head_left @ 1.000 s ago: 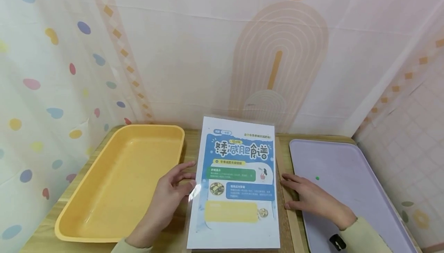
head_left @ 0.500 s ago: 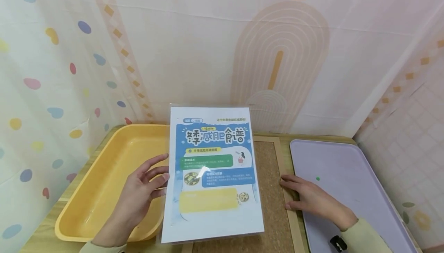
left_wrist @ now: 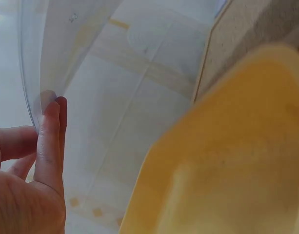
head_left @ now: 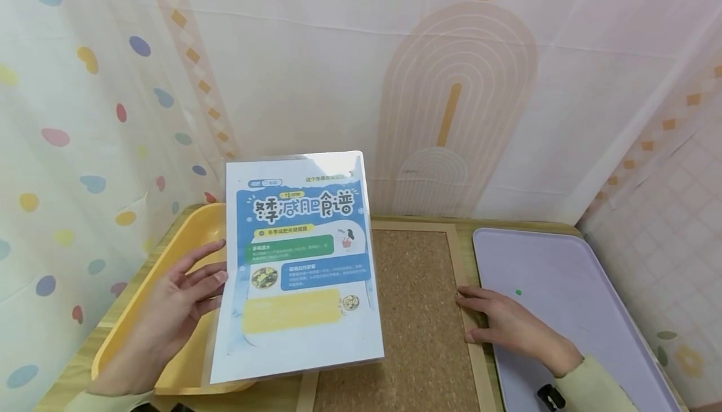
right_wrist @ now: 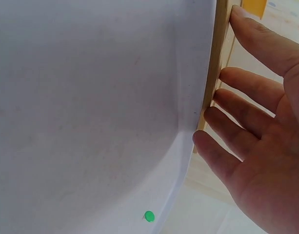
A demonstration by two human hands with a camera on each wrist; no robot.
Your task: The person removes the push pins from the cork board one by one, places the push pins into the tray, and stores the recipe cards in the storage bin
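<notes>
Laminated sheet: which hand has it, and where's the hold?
The left hand holds the laminated sheet by its left edge, lifted over the yellow tray. The right hand holds nothing, resting flat on the corkboard frame.

Light wooden surface [head_left: 462, 224], deep yellow plastic tray [head_left: 186, 362] at its left edge, wood-framed cork board [head_left: 420, 311] in the middle, flat lilac plastic tray [head_left: 570, 311] along its right edge

A large heading, 冬季减肥食谱, is printed across the top of the laminated sheet [head_left: 299, 261]; smaller lines are illegible.
</notes>
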